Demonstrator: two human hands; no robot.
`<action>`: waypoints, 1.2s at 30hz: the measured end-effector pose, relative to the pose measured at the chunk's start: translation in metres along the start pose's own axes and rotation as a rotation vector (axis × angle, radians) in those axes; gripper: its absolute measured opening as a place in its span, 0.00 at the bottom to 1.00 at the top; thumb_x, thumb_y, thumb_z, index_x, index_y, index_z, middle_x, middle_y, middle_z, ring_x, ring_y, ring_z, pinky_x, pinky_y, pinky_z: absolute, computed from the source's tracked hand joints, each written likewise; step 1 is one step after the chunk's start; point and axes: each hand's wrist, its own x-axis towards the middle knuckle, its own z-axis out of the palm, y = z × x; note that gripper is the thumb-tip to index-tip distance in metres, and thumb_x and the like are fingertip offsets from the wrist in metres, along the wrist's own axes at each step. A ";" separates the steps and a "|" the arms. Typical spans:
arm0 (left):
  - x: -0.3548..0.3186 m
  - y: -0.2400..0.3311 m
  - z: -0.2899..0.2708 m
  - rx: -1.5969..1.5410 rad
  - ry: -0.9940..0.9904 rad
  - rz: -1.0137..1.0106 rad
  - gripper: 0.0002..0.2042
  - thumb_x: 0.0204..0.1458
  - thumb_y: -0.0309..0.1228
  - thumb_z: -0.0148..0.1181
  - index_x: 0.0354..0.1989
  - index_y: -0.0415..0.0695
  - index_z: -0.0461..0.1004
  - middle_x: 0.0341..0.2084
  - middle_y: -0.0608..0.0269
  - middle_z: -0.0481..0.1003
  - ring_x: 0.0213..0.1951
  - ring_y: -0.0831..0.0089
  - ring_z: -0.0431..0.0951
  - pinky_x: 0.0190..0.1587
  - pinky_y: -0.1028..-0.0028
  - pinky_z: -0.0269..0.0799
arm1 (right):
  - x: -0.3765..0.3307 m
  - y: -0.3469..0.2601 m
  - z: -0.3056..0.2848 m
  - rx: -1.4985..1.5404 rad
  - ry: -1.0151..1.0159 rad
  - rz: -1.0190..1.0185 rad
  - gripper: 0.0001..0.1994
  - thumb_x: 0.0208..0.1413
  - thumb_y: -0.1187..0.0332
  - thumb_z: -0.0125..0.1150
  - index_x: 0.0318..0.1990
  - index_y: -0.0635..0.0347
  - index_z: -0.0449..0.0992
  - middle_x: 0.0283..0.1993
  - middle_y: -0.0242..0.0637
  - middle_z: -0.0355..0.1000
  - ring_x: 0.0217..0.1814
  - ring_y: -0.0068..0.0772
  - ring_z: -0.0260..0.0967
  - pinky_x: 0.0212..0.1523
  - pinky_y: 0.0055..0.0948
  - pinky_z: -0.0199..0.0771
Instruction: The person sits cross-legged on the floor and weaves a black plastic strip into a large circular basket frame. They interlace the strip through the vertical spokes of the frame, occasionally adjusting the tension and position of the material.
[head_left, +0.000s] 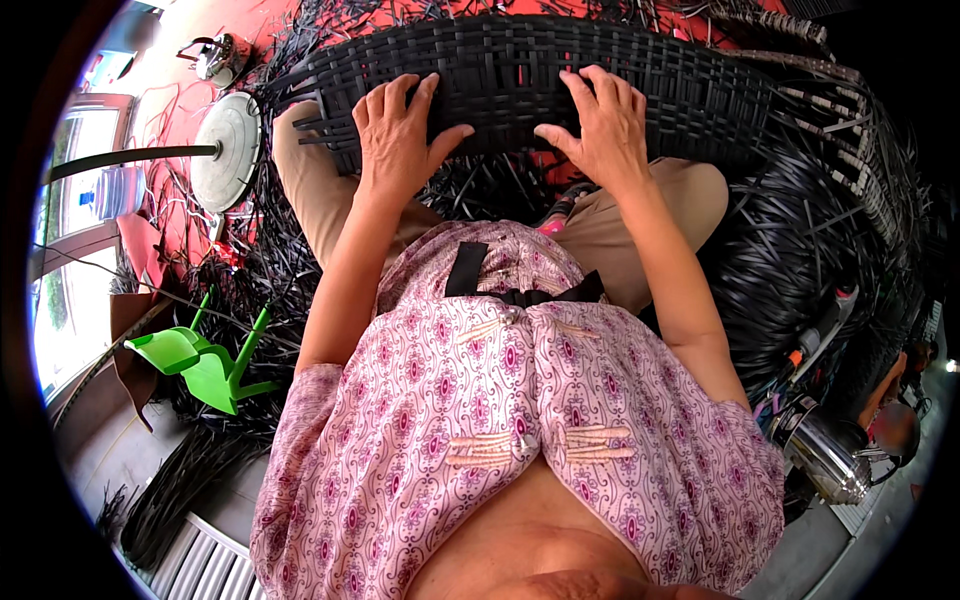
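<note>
A long panel of dark woven strips (490, 80), curved across the far side, lies over my bent knees. My left hand (398, 138) rests on its left part, fingers lying over the weave and thumb stretched out to the right. Farther right, my right hand (606, 128) lies on the same panel with its fingers spread and its thumb pointing left. Neither hand grips the panel. Loose ends of strips stick out at the panel's left end, and some gaps show in the weave near the middle.
Loose black strips (800, 235) heap around my legs, mostly on the right. At left stand a round pale base with a pole (228, 150) and a green plastic chair (225, 372). A metal kettle (215, 60) is far left; a shiny metal vessel (825, 450) sits near right.
</note>
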 end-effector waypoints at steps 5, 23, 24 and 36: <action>0.012 -0.008 0.014 0.056 0.093 -0.029 0.30 0.51 0.50 0.65 0.58 0.46 0.72 0.55 0.56 0.67 0.56 0.53 0.65 0.60 0.55 0.55 | 0.015 0.001 0.008 0.000 0.050 0.041 0.33 0.49 0.44 0.67 0.58 0.54 0.73 0.52 0.37 0.67 0.54 0.44 0.63 0.57 0.45 0.61; -0.014 -0.014 0.039 -0.029 0.184 -0.055 0.33 0.51 0.48 0.65 0.62 0.43 0.67 0.60 0.53 0.64 0.62 0.53 0.62 0.67 0.54 0.51 | -0.002 0.035 0.005 -0.059 0.160 0.083 0.27 0.55 0.45 0.63 0.53 0.56 0.73 0.52 0.39 0.69 0.56 0.46 0.65 0.58 0.46 0.62; -0.012 -0.014 0.040 -0.027 0.186 -0.049 0.33 0.51 0.48 0.65 0.62 0.43 0.67 0.60 0.53 0.65 0.62 0.53 0.62 0.67 0.54 0.51 | 0.002 0.036 0.004 -0.048 0.170 0.088 0.27 0.54 0.45 0.63 0.52 0.56 0.74 0.51 0.39 0.69 0.56 0.46 0.65 0.58 0.45 0.63; -0.016 -0.009 0.048 0.029 0.155 -0.061 0.33 0.54 0.46 0.63 0.66 0.44 0.65 0.64 0.54 0.63 0.65 0.54 0.60 0.68 0.56 0.49 | -0.052 0.132 -0.004 -0.199 0.295 0.393 0.29 0.56 0.43 0.60 0.51 0.60 0.73 0.52 0.42 0.67 0.58 0.49 0.62 0.59 0.48 0.59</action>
